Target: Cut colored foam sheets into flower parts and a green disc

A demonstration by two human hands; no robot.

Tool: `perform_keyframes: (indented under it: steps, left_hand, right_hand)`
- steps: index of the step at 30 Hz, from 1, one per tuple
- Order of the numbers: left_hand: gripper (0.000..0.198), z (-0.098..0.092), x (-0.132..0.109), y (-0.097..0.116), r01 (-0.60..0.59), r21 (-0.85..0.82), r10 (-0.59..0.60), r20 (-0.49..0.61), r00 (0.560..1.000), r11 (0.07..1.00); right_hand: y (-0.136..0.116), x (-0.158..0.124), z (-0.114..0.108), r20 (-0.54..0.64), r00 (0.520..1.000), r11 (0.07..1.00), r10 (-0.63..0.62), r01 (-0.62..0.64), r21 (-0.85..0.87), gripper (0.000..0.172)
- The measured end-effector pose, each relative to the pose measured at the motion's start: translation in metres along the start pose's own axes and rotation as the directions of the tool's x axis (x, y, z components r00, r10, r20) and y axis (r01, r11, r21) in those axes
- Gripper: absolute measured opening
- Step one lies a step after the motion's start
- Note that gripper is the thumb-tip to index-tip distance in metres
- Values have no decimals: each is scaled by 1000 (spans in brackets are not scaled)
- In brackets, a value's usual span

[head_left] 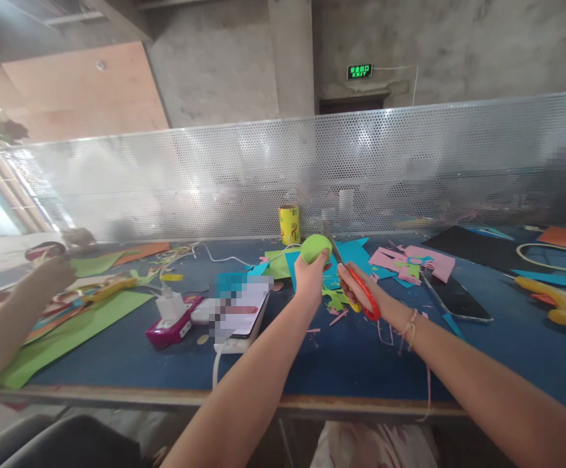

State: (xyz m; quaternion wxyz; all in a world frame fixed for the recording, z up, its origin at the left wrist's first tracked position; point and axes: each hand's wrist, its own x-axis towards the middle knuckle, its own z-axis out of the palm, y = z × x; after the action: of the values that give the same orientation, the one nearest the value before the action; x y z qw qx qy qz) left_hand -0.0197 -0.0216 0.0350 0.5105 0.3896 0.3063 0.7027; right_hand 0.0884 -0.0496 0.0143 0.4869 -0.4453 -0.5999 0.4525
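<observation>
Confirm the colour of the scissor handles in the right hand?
Red handles on the scissors; head view shows them.

Ahead of you a yellow roll (289,224) stands upright against the perforated metal screen (409,162). Pink paper cut-outs (416,261) lie beside a dark phone (455,298) on the blue table (360,364). Far right, a yellow glue gun (558,303). Left, a white charger sits in a magenta power strip (173,328), with a green sheet (68,338) near a co-worker's arm (10,318).

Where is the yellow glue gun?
The yellow glue gun lies at the far right of the blue table, right of the black phone, away from both hands.
</observation>
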Motion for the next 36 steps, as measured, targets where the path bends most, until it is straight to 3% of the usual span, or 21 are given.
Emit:
perform_keyframes:
  steps: [6, 16, 25, 30, 36]
  left_hand:
    - [25, 1, 1, 0, -1, -20, 0, -59, 998, 1000]
    - [27, 2, -1, -1, 47, -72, -51, -49, 998, 996]
    - [29, 4, -4, 1, 176, -202, -188, -45, 981, 964]
    - [27, 6, -6, 2, 238, -262, -261, -55, 964, 935]
    - [26, 6, -6, 2, 237, -268, -258, -47, 965, 934]
  right_hand:
    - [2, -2, 2, 17, 1000, 1000, -20, 20, 12, 44]
    - [-3, -6, 4, 12, 1000, 999, -16, 16, -29, 47]
    - [-9, -11, 7, 21, 997, 993, -80, 82, -84, 49]
    - [1, -5, 6, 25, 999, 997, -43, 45, -56, 48]
    - [16, 2, 3, 40, 989, 983, -140, 144, -116, 49]
